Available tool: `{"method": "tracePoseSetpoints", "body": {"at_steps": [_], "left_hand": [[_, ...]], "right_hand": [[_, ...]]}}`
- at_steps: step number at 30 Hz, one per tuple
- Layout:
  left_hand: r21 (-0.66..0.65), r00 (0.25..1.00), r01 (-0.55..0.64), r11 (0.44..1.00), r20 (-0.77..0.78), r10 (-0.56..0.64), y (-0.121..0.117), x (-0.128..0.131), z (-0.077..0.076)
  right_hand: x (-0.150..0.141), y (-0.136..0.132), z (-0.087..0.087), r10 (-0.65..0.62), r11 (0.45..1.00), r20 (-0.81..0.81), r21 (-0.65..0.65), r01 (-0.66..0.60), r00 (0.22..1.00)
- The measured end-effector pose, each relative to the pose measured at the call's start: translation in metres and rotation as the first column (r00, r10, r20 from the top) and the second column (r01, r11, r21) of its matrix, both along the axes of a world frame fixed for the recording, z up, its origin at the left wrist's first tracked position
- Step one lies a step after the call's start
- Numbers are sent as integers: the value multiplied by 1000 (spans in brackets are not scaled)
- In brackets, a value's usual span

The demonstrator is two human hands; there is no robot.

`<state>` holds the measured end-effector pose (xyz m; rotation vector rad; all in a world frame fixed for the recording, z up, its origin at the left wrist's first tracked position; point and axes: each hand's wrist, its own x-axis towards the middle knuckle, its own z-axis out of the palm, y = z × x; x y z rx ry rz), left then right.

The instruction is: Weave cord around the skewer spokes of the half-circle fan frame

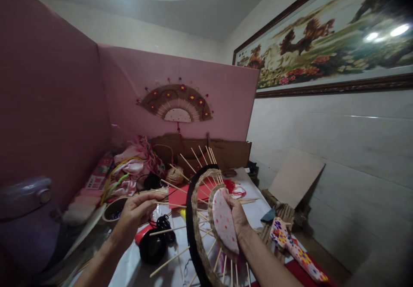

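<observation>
My right hand (237,216) grips a half-made fan (195,218) by its white half-round base (222,222) with red dots, thumb on the front. Thin wooden sticks spread from the base, with bands of brown twine and an outer black band woven across them. My left hand (142,207) is pinched beside the stick tips on the fan's left. A thin black yarn (172,191) runs from its fingertips toward the black band. Below the left hand lies a black yarn ball (153,246) on the white table. The fan stands tilted above the table, hiding part of it.
A finished fan (179,102) with red flowers hangs on the pink panel. Red paper (182,196) and a twine ball (175,175) lie behind the fan. On the left are a bowl (114,211) and pink fabrics (127,166). A flowered glue gun (297,248) lies right.
</observation>
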<state>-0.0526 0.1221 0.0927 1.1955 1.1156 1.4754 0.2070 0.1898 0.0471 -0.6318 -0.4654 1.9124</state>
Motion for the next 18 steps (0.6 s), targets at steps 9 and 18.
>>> {"method": "tracePoseSetpoints", "body": {"at_steps": [9,18], "left_hand": [[53,981,-157,986,-106,162,-11,5,15],[722,452,-74,688,-590,669,-19,-3,23]], "right_hand": [[-3,-5,6,10,1000,39,-1,-10,999],[-4,-4,8,-15,1000,38,-11,15,999]]}}
